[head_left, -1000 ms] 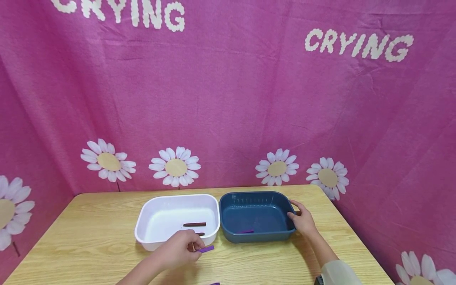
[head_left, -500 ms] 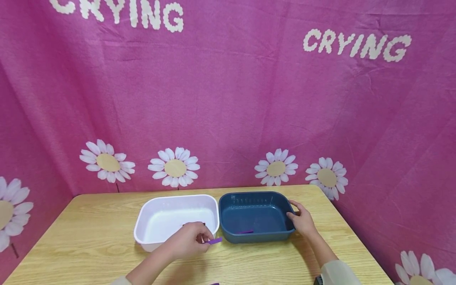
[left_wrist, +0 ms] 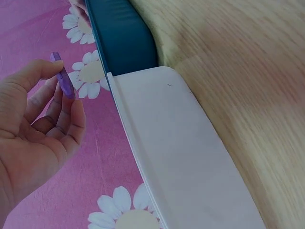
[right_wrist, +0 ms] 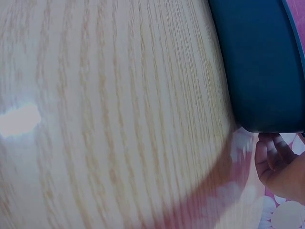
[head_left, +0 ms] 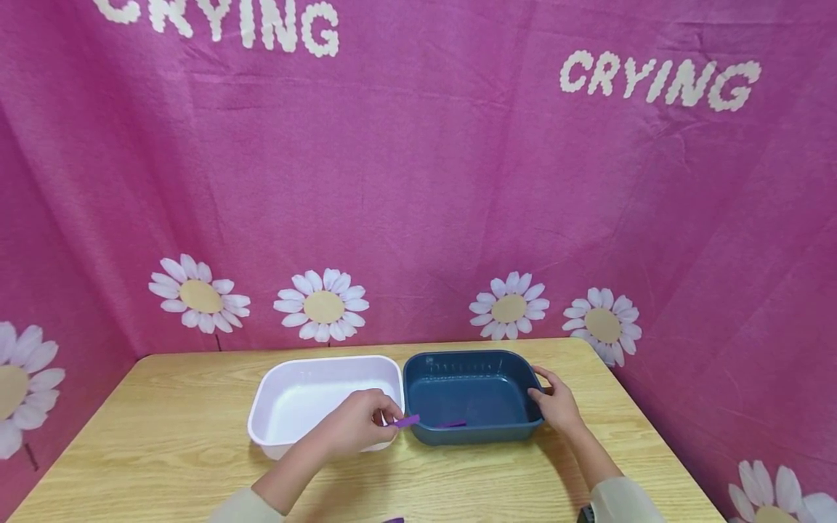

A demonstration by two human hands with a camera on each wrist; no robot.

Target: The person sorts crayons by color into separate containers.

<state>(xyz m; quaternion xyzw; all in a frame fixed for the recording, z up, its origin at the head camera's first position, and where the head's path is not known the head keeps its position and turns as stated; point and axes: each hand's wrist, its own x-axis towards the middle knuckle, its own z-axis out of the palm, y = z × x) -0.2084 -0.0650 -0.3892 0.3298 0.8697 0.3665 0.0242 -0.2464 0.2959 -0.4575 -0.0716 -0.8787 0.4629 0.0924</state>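
My left hand (head_left: 358, 423) pinches a short purple stick (left_wrist: 66, 82), crayon-like in shape, between thumb and fingertips. In the head view it is over the near right corner of the white basin (head_left: 259, 439), the stick's tip overlapping the rim of the dark blue basin (head_left: 477, 436). At the blue basin's right end my right hand (head_left: 559, 404) grips the wall, thumb on the rim and fingers outside. A second purple stick (head_left: 453, 423) lies inside the blue basin by its near wall. The left hand covers part of the white basin's inside.
Both basins stand side by side on a wooden table (head_left: 176, 407), close against each other. Another purple piece (head_left: 394, 520) shows at the bottom edge of the head view. Behind the table hangs a pink cloth (head_left: 418, 203) printed with daisies.
My left hand has carried the purple stick rightward and farther from me, from the table before the white basin to the basins' meeting corner. The right hand has stayed at the blue basin.
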